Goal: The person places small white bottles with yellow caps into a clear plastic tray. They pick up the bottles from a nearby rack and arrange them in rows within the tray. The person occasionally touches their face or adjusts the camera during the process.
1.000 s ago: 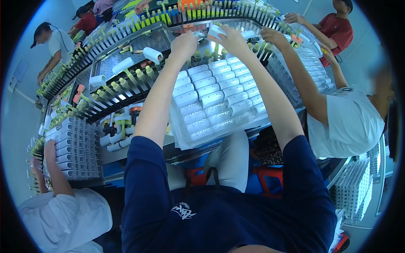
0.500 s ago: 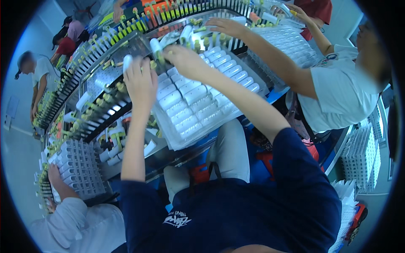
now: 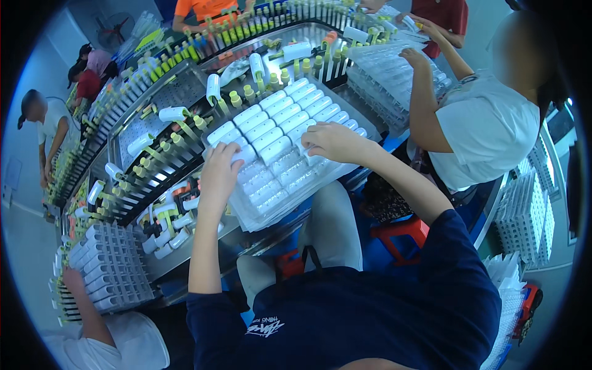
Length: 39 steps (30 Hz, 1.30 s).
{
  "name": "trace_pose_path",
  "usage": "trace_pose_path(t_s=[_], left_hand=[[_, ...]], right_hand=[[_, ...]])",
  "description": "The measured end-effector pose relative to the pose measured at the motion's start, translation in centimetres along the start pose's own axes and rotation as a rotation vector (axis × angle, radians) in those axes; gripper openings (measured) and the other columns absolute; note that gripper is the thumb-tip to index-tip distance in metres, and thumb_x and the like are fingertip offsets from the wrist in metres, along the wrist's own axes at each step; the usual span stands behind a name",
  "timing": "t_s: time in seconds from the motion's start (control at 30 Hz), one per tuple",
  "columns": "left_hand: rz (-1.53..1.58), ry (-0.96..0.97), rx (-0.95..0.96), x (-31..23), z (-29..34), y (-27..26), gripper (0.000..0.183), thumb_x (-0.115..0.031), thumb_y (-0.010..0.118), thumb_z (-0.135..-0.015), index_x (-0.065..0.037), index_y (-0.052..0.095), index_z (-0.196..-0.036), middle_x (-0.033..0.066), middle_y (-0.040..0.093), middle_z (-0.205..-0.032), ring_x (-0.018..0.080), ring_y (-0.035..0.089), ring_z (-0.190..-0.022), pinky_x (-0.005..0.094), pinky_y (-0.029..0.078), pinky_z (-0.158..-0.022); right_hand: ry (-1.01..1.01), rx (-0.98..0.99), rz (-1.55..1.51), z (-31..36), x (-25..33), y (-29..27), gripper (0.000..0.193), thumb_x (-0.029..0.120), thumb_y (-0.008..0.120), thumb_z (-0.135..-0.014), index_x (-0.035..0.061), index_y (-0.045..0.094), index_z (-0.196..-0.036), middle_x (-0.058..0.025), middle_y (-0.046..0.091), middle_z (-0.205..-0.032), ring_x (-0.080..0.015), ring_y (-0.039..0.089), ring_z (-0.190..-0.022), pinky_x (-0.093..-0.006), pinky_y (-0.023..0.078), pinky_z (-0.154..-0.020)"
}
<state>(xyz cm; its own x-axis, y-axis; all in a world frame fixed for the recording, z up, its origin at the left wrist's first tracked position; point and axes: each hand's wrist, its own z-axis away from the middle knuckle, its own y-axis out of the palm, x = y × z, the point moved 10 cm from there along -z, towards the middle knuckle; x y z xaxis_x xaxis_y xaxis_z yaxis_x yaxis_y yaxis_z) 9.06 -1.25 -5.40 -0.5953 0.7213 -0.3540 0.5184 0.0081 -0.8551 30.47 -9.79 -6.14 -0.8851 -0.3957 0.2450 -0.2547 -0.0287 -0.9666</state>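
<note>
A clear blister tray (image 3: 287,176), on top of a stack, lies in front of me with rows of white rounded plastic shells (image 3: 271,132) in its far pockets. Several near pockets hold no shell. At the tray's left edge my left hand (image 3: 219,176) has its fingers curled on one white shell, low in the left column. My right hand (image 3: 336,142) reaches over the right part of the tray. Its fingertips close on another white shell, mostly hidden under them. Beyond the tray runs a row of yellow-tipped pegs (image 3: 235,98), some carrying white shells.
A curved conveyor with black slats (image 3: 163,147) passes on the far side. To the left stands a stack of filled trays (image 3: 114,265), beside loose white parts (image 3: 166,231). A co-worker on the right (image 3: 487,129) handles another tray stack (image 3: 382,77). A red stool (image 3: 401,237) stands below.
Both my hands have come back from the pegs to the tray, the left one down, the right one down and rightward. The co-worker's arm at right has drawn back from the pegs.
</note>
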Motion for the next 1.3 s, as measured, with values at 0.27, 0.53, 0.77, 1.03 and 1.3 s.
trace_pose_path(t_s=[0.27, 0.53, 0.77, 1.03, 1.3], left_hand=[[-0.093, 0.069, 0.081, 0.7, -1.0, 1.4, 0.035, -0.016, 0.082, -0.082, -0.009, 0.065, -0.111, 0.0095, 0.065, -0.11, 0.0343, 0.06, -0.115, 0.049, 0.051, -0.095], [0.134, -0.131, 0.17, 0.5, -2.2, -0.1, 0.027, -0.011, 0.07, -0.094, -0.003, 0.06, -0.118, 0.0149, 0.066, -0.119, 0.0354, 0.06, -0.119, 0.0481, 0.051, -0.096], [-0.304, 0.383, -0.381, -6.0, -9.5, -9.0, 0.038, 0.0, 0.061, -0.093, -0.004, 0.062, -0.13, 0.0123, 0.067, -0.125, 0.0321, 0.062, -0.121, 0.0438, 0.048, -0.1], [-0.301, 0.455, -0.12, 0.5, -18.1, -5.5, 0.044, 0.0, 0.065, -0.091, -0.008, 0.064, -0.135, 0.0116, 0.066, -0.135, 0.0325, 0.061, -0.128, 0.0463, 0.052, -0.103], [-0.201, 0.431, -0.066, 2.0, -16.1, -6.0, 0.04, -0.01, 0.065, -0.098, -0.005, 0.062, -0.137, 0.0175, 0.064, -0.141, 0.0384, 0.06, -0.129, 0.048, 0.048, -0.111]], right_hand=[[-0.05, 0.042, 0.029, 0.5, 0.6, 0.8, 0.03, 0.024, 0.077, -0.092, 0.0162, 0.07, -0.12, -0.0079, 0.064, -0.118, -0.029, 0.062, -0.121, -0.0511, 0.048, -0.097], [-0.166, 0.025, 0.097, 1.0, 1.0, 0.2, 0.03, 0.014, 0.075, -0.09, 0.005, 0.064, -0.116, -0.0102, 0.064, -0.116, -0.0317, 0.062, -0.118, -0.0464, 0.047, -0.104], [-0.091, 0.023, 0.185, 1.8, 2.0, -0.1, 0.029, 0.014, 0.068, -0.097, 0.006, 0.06, -0.124, -0.0113, 0.068, -0.119, -0.033, 0.062, -0.123, -0.0526, 0.039, -0.118], [0.097, -0.437, -0.298, 5.7, 3.8, -8.3, 0.031, 0.014, 0.06, -0.106, 0.0001, 0.058, -0.134, -0.0208, 0.067, -0.127, -0.0351, 0.065, -0.122, -0.0464, 0.041, -0.116], [0.339, -0.775, -0.818, 12.9, 0.6, -4.9, 0.033, 0.01, 0.041, -0.113, 0.0003, 0.058, -0.138, -0.0071, 0.065, -0.103, -0.0112, 0.06, -0.089, -0.0273, 0.048, -0.081]])
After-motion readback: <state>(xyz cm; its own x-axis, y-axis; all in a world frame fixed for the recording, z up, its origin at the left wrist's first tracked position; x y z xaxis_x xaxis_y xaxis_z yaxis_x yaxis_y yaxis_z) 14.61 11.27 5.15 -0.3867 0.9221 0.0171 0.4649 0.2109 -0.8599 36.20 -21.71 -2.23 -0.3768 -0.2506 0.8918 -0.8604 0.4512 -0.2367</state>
